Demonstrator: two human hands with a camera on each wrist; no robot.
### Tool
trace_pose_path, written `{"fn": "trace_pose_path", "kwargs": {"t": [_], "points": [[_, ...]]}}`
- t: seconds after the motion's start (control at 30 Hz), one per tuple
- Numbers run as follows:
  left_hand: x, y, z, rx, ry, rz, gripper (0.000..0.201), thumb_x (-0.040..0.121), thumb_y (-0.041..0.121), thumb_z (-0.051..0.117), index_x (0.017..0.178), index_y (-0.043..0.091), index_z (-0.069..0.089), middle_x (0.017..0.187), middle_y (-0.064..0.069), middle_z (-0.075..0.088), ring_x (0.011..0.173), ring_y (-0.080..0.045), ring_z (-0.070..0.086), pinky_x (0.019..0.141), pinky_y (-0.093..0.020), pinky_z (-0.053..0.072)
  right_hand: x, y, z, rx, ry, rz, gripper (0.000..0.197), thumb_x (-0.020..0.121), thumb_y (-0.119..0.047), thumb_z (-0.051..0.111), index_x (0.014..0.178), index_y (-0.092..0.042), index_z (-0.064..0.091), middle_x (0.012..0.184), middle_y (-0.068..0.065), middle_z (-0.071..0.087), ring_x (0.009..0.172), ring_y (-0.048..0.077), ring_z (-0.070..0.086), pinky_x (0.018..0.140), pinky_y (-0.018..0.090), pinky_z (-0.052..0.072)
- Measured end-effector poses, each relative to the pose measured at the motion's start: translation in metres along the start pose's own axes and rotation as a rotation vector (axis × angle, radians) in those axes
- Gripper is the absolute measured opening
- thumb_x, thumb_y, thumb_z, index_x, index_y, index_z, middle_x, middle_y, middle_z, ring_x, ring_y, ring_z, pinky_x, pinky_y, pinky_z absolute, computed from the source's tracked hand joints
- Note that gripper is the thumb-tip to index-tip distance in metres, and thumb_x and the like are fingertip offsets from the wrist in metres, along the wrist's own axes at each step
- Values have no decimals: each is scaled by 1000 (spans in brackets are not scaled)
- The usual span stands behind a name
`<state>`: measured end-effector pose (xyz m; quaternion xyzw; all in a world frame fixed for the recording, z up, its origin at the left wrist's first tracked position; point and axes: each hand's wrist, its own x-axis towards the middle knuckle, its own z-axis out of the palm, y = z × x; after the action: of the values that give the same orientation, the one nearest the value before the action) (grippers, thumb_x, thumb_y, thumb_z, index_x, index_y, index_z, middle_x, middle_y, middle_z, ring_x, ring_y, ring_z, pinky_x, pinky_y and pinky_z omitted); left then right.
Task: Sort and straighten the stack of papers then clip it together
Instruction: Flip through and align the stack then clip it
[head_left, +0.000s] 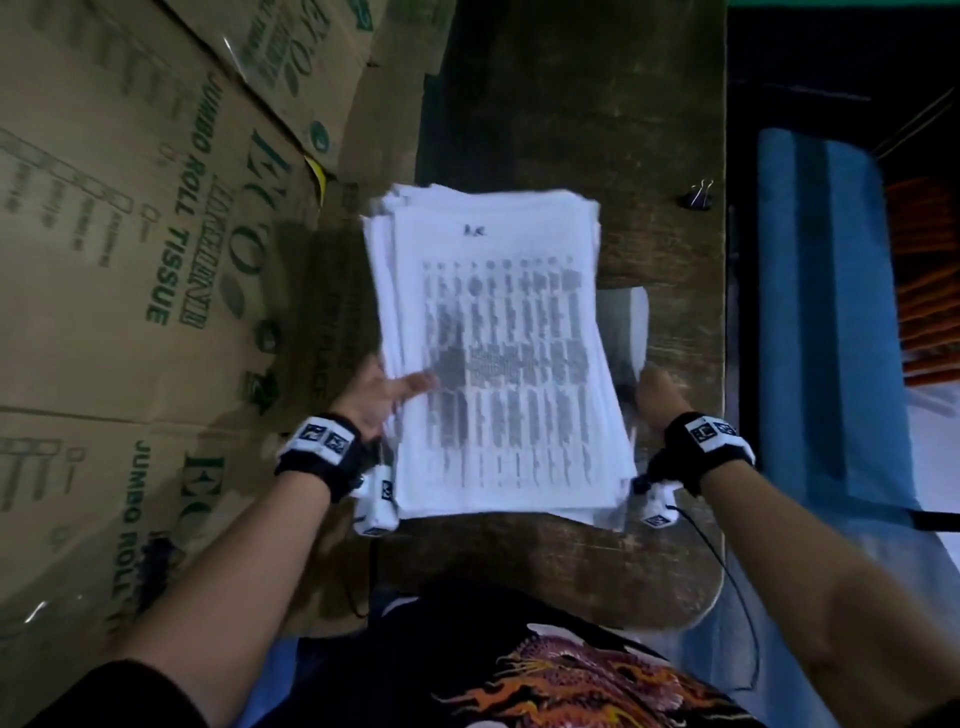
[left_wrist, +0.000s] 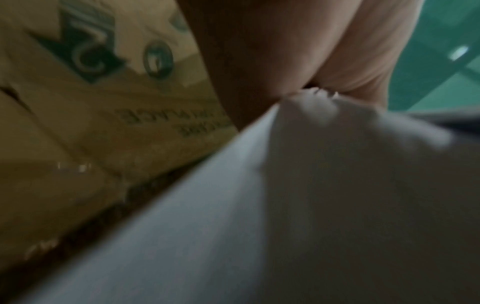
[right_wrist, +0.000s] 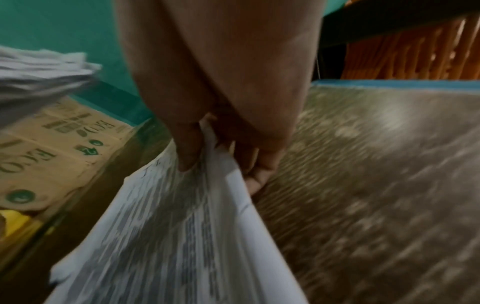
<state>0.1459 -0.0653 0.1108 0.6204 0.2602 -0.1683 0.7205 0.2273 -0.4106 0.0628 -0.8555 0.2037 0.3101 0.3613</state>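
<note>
A thick, uneven stack of white printed papers (head_left: 493, 353) is held over the wooden table (head_left: 571, 130), its sheets fanned at the far left corner. My left hand (head_left: 384, 389) grips the stack's left edge, thumb on the top sheet; the left wrist view shows the papers (left_wrist: 298, 205) pinched in that left hand (left_wrist: 298, 61). My right hand (head_left: 657, 395) holds the right edge, and in the right wrist view its fingers (right_wrist: 187, 150) pinch several sheets (right_wrist: 168, 236). A black binder clip (head_left: 698, 197) lies on the table at the far right, apart from both hands.
Cardboard cartons (head_left: 130, 260) printed with green lettering stand tight against the table's left side. A blue surface (head_left: 821, 312) and orange slats (head_left: 930, 286) lie to the right. The table's rounded near edge (head_left: 675, 608) is close to my body.
</note>
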Motion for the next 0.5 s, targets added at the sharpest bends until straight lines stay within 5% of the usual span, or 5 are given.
{"fn": "trace_pose_path", "kwargs": {"t": [0.1, 0.2, 0.3, 0.4, 0.5], "points": [[9, -21, 19, 29, -84, -135, 90, 50, 30, 93, 130, 21, 53, 127, -4, 63, 121, -22, 57, 106, -47, 41, -18, -18, 12, 221, -240, 80, 22, 102, -19, 48, 93, -2, 58, 72, 12, 69, 54, 19, 63, 49, 21, 52], [21, -31, 30, 84, -95, -247, 128, 45, 37, 91, 150, 23, 20, 154, -5, 31, 142, -24, 27, 118, -50, 15, -12, -5, 13, 525, -338, 163, 56, 98, -55, 38, 115, -8, 64, 104, 17, 71, 81, 23, 72, 71, 35, 59], [32, -27, 43, 96, -104, -281, 102, 71, 16, 83, 150, 12, 19, 150, 5, 27, 139, -16, 27, 117, -37, 14, 1, 7, 9, 636, -300, 150, 68, 91, -68, 39, 128, -15, 61, 126, 16, 64, 110, 27, 65, 100, 44, 48], [43, -25, 57, 227, -50, -315, 83, 85, 7, 68, 150, 6, 16, 157, -8, 23, 144, -23, 23, 115, -33, 20, 1, 1, 10, 573, -401, 119, 73, 73, -51, 77, 134, -16, 55, 126, 10, 66, 111, 28, 66, 100, 50, 48], [45, -23, 67, 419, 1, -246, 69, 90, 12, 62, 147, 5, 25, 152, -11, 33, 139, -26, 34, 108, -30, 29, 15, 4, 17, 467, -335, 50, 78, 57, -32, 94, 125, -12, 61, 116, 7, 71, 108, 27, 68, 93, 50, 53]]}}
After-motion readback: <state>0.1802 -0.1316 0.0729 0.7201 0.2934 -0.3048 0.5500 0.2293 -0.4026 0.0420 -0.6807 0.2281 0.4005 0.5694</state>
